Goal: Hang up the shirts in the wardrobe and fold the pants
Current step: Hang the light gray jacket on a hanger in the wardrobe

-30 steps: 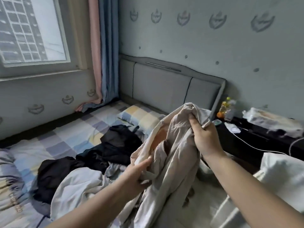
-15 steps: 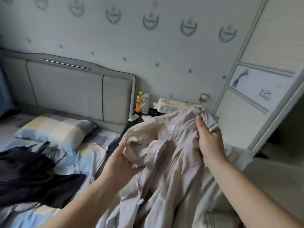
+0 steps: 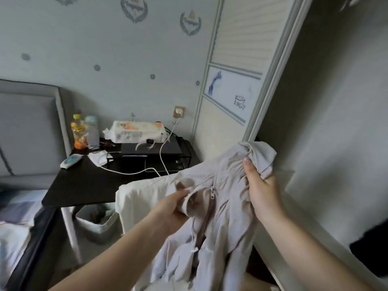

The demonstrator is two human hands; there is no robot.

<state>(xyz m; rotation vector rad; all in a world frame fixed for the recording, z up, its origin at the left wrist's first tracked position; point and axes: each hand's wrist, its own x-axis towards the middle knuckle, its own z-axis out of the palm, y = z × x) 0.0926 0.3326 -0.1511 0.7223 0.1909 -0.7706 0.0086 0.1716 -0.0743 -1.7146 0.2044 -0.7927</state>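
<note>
A light beige zip-up shirt (image 3: 228,223) hangs in front of me, its zipper partly undone. My left hand (image 3: 170,208) grips the fabric beside the zipper's left edge. My right hand (image 3: 262,192) holds a bunched part of the collar higher up, at the right. The wardrobe (image 3: 336,101) stands open at the right, its dark inside showing behind the shirt. Its sliding door (image 3: 235,59) is pushed to the left. No hanger shows.
A black bedside table (image 3: 88,185) holds bottles (image 3: 78,131), a tissue pack (image 3: 138,131) and a white cable (image 3: 134,172). A white bin (image 3: 98,223) stands under it. The bed's edge (image 3: 19,227) and the grey headboard (image 3: 29,131) are at the left. Something white (image 3: 134,198) lies behind the shirt.
My view has swung right from the bed to the wardrobe. Both hands have kept their hold on the shirt and carried it along. The dark clothes on the bed have left the view.
</note>
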